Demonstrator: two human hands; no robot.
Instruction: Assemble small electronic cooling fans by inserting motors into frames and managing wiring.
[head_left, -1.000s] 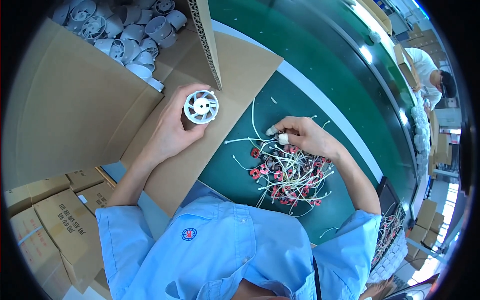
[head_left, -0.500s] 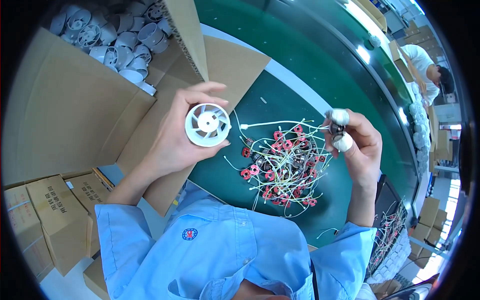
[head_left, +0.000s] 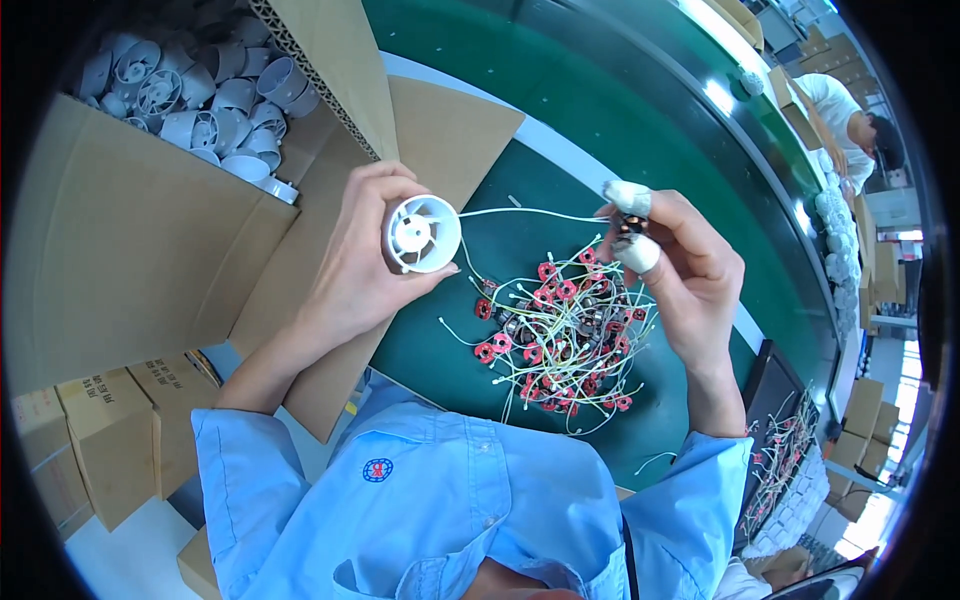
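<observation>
Head view: we look down at our two hands over a green mat [head_left: 520, 215], and we go from left to right.
Box: an open carton [head_left: 130, 270] at the left is full of white fan housings [head_left: 195, 85]; we judge that many are still waiting.
Left hand: our left hand [head_left: 355, 270] holds one housing [head_left: 423, 233], fingers curled close around its rim, open face toward us. It is above the carton flap, just beside the mat.
Wire: a thin white wire [head_left: 530, 212] runs from the housing across to the right hand.
Pile: a heap of small coils [head_left: 560, 335] with red parts and pale wires lies on the mat between and below the hands.
Right hand: our right hand [head_left: 685, 280] pinches one small dark coil [head_left: 630, 225] between thumb and forefinger; both tips wear white finger cots. The other fingers are loosely bent.
Done: one housing is out of the box and one coil is out of the heap.
Left: the coil is not yet inside the housing, as far as we can see; we cannot tell if the wire already passes through it.
Background: another person [head_left: 855, 125] works far at the upper right.
</observation>
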